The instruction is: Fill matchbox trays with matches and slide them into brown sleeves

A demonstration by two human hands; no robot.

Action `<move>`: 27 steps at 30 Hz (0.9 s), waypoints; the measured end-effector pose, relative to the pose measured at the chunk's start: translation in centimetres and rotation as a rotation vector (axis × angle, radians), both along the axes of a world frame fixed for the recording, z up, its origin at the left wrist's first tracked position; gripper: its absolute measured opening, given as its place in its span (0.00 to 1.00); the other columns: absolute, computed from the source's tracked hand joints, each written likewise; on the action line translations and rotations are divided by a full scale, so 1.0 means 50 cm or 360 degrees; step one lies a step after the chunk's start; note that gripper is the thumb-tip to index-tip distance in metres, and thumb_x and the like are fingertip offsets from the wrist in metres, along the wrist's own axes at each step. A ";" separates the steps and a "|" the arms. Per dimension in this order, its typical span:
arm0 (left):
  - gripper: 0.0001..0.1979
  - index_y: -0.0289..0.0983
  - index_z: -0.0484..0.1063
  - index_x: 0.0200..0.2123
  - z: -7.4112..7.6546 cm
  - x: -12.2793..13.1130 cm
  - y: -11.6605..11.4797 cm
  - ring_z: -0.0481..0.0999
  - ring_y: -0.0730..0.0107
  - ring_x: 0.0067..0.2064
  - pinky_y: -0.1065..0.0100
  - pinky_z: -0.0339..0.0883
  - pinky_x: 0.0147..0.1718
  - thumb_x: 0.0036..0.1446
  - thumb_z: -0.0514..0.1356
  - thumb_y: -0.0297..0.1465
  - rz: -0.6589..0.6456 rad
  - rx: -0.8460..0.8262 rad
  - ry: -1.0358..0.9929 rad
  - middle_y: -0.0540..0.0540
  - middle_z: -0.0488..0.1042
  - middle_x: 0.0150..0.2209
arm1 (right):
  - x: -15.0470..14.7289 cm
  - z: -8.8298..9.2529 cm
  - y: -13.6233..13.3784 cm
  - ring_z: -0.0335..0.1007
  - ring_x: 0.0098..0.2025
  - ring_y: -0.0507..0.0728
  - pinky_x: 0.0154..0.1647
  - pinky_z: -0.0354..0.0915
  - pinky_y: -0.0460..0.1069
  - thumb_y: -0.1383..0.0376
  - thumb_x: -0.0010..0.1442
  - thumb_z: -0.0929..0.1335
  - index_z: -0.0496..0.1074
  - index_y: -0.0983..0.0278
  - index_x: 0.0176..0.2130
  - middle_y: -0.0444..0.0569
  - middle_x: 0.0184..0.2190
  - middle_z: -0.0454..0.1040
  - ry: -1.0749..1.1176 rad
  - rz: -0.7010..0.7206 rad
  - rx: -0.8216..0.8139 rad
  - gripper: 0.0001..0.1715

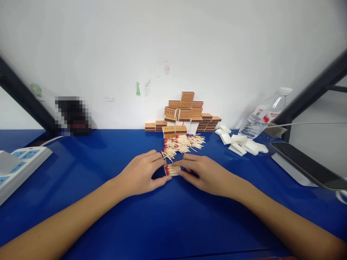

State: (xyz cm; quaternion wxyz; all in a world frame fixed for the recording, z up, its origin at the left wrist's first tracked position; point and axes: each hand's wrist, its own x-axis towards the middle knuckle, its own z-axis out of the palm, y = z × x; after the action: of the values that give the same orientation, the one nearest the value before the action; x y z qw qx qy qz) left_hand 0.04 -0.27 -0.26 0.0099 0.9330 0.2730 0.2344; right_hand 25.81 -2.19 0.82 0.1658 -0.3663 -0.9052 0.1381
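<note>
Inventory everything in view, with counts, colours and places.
Wall: one, white, behind
Tabletop: one, blue, foreground
Frame bars: several, black, both sides
Matchboxes: many, brown, stacked centrally
Loose matches: many, pale with red heads, centre
Filled tray: one, white, front centre
Card pieces: several, white, right of matchboxes
Bottle: one, clear, right
Unclear item: one, brownish, behind bottle
Phone: one, black, far right
Support: one, white, under phone
Power strip: one, white, far left
Pixelated object: one, dark, left
Scraps: several, some green, on wall
Cables: some, white, both sides
Forearms: two, bare, lower corners
Left hand: one, bare, touching tray's left end
Right hand: one, bare, touching tray's right end
</note>
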 end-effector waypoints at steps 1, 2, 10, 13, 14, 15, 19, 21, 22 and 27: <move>0.13 0.36 0.76 0.45 0.000 0.000 0.000 0.76 0.60 0.43 0.59 0.74 0.42 0.67 0.63 0.39 -0.0002 0.0002 0.0004 0.44 0.78 0.41 | 0.000 0.000 0.000 0.71 0.34 0.54 0.36 0.64 0.50 0.65 0.74 0.64 0.76 0.61 0.58 0.49 0.38 0.74 0.0006 0.0002 -0.0001 0.18; 0.12 0.36 0.76 0.45 0.000 0.000 0.000 0.76 0.59 0.43 0.59 0.74 0.42 0.67 0.63 0.39 -0.0001 0.0003 0.0012 0.44 0.78 0.41 | 0.000 0.000 0.000 0.71 0.34 0.54 0.36 0.64 0.49 0.65 0.74 0.64 0.76 0.60 0.58 0.49 0.38 0.74 0.0012 0.0007 -0.0006 0.18; 0.13 0.36 0.76 0.44 0.005 0.000 0.000 0.75 0.59 0.43 0.58 0.74 0.42 0.67 0.63 0.41 0.0031 -0.0012 0.0055 0.44 0.77 0.40 | -0.002 -0.001 0.003 0.72 0.37 0.55 0.39 0.66 0.50 0.62 0.75 0.63 0.76 0.59 0.59 0.49 0.39 0.74 0.0003 0.0025 -0.0065 0.19; 0.14 0.35 0.76 0.43 0.005 0.001 0.000 0.75 0.58 0.42 0.57 0.74 0.42 0.67 0.63 0.41 0.0042 -0.0016 0.0067 0.44 0.77 0.39 | -0.003 -0.003 0.002 0.72 0.36 0.54 0.38 0.66 0.50 0.63 0.75 0.63 0.75 0.57 0.61 0.49 0.39 0.74 0.0011 0.0022 -0.0063 0.19; 0.14 0.35 0.76 0.43 0.005 0.001 0.000 0.75 0.58 0.42 0.57 0.74 0.42 0.67 0.63 0.42 0.0043 -0.0015 0.0070 0.43 0.77 0.39 | -0.003 -0.003 0.001 0.72 0.35 0.54 0.38 0.65 0.50 0.63 0.75 0.63 0.75 0.56 0.61 0.48 0.39 0.74 0.0007 0.0025 -0.0060 0.20; 0.14 0.35 0.76 0.43 0.005 0.000 0.000 0.75 0.58 0.43 0.57 0.74 0.42 0.67 0.62 0.42 0.0043 -0.0011 0.0070 0.43 0.77 0.39 | -0.004 -0.004 0.000 0.71 0.35 0.54 0.38 0.65 0.50 0.64 0.75 0.63 0.74 0.56 0.61 0.48 0.39 0.73 0.0000 0.0031 -0.0057 0.20; 0.14 0.35 0.76 0.42 0.003 -0.001 0.001 0.75 0.58 0.43 0.57 0.74 0.42 0.67 0.62 0.41 0.0051 0.0004 0.0072 0.43 0.77 0.39 | 0.000 0.000 0.002 0.71 0.35 0.53 0.37 0.64 0.49 0.64 0.74 0.64 0.75 0.56 0.60 0.47 0.38 0.74 0.0006 0.0057 -0.0021 0.19; 0.14 0.35 0.76 0.43 0.001 -0.002 0.001 0.75 0.58 0.43 0.57 0.74 0.42 0.67 0.62 0.41 0.0052 0.0003 0.0062 0.42 0.77 0.39 | 0.010 0.004 0.013 0.71 0.35 0.54 0.38 0.63 0.49 0.64 0.73 0.65 0.77 0.58 0.56 0.47 0.37 0.75 0.0075 -0.0026 0.0053 0.16; 0.14 0.35 0.77 0.43 0.001 -0.002 0.001 0.75 0.57 0.43 0.57 0.74 0.42 0.67 0.62 0.41 0.0049 0.0002 0.0054 0.42 0.77 0.40 | 0.017 0.006 0.021 0.70 0.35 0.54 0.37 0.63 0.49 0.64 0.72 0.65 0.78 0.59 0.53 0.47 0.36 0.75 0.0120 -0.0108 0.0106 0.14; 0.14 0.34 0.77 0.43 0.003 -0.002 0.000 0.76 0.57 0.43 0.57 0.75 0.42 0.67 0.62 0.41 0.0035 -0.0001 0.0024 0.42 0.78 0.39 | 0.072 0.007 0.079 0.67 0.31 0.55 0.33 0.58 0.50 0.62 0.68 0.67 0.77 0.62 0.35 0.47 0.29 0.74 0.0057 -0.0683 0.0286 0.11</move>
State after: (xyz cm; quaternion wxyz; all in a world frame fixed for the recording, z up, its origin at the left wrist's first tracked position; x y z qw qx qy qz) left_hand -0.03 -0.28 -0.10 0.0055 0.9316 0.2835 0.2274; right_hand 29.42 1.76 1.17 0.2392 -0.5317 -0.8120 0.0251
